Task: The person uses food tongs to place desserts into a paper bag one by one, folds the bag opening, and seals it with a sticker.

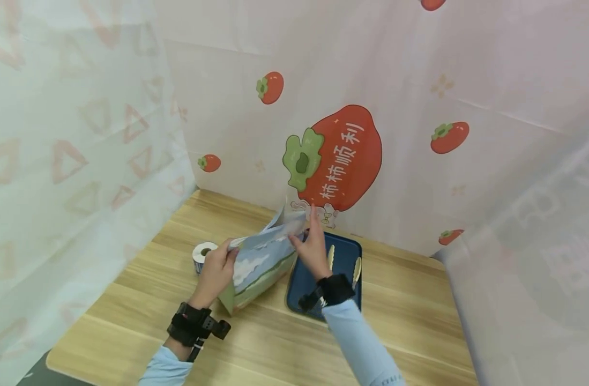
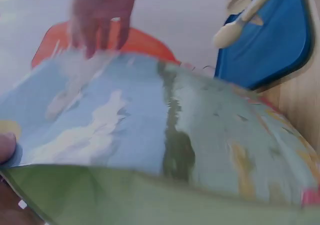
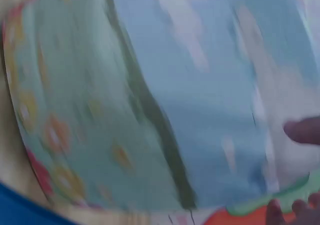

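Note:
A paper bag (image 1: 262,260) with a painted sky, clouds and green field tilts above the table in the head view. My left hand (image 1: 215,272) grips its upper left edge, thumb on the near face. At the bag's upper right, my right hand (image 1: 311,249) has its thumb and straight index finger spread apart. In the left wrist view the right hand's fingers point down at the bag's far edge, blurred. The right wrist view has the painted face (image 3: 165,100) close up, with the right thumb (image 3: 303,130) over its pale part.
Right of the bag lies a dark blue tray (image 1: 344,254) holding utensils with cream-coloured ends (image 1: 357,269). A white roll with a blue side (image 1: 201,251) stands left of the bag. A patterned curtain (image 1: 400,177) hangs behind the wooden table (image 1: 410,300).

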`<action>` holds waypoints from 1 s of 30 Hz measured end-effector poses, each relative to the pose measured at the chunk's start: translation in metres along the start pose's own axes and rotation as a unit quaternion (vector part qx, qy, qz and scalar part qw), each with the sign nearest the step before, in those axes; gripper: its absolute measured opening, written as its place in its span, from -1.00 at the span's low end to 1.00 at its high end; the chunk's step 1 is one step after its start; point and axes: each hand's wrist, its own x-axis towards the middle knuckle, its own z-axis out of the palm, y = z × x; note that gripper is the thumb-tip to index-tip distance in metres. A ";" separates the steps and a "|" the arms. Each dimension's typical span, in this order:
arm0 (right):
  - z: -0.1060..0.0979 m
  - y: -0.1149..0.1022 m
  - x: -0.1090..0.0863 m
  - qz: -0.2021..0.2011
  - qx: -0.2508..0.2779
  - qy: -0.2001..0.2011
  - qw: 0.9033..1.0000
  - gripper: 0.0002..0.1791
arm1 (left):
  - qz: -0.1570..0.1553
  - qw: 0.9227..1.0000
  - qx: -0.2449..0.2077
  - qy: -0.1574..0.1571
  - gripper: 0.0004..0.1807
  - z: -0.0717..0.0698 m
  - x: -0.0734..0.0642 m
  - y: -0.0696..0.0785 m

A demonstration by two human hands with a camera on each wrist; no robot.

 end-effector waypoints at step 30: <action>-0.019 0.022 0.046 -0.017 0.051 -0.299 0.953 -0.26 | -0.104 0.994 -0.027 -0.026 -0.90 -0.037 -0.019 -0.036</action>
